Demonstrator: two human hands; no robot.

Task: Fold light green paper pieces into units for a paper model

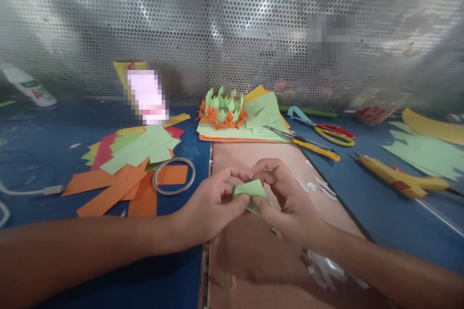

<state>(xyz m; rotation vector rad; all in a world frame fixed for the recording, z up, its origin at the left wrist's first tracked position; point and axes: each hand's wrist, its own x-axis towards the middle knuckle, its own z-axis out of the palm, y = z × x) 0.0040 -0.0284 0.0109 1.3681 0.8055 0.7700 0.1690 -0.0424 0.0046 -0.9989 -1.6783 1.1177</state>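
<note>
My left hand (213,200) and my right hand (286,198) meet over a brown board (253,251) and together pinch a small folded piece of light green paper (251,192). Fingers of both hands are curled around its edges. Behind the board stands a folded paper piece with green spikes and orange flowers (223,108), resting on a stack of green and orange sheets (264,120).
Orange, green, red and yellow paper scraps (126,164) and a clear tape ring (174,176) lie left on the blue table. Yellow-handled scissors (311,145), red-handled scissors (326,130), a yellow glue gun (402,178) and green paper (424,152) lie right. A perforated metal wall (232,19) stands behind.
</note>
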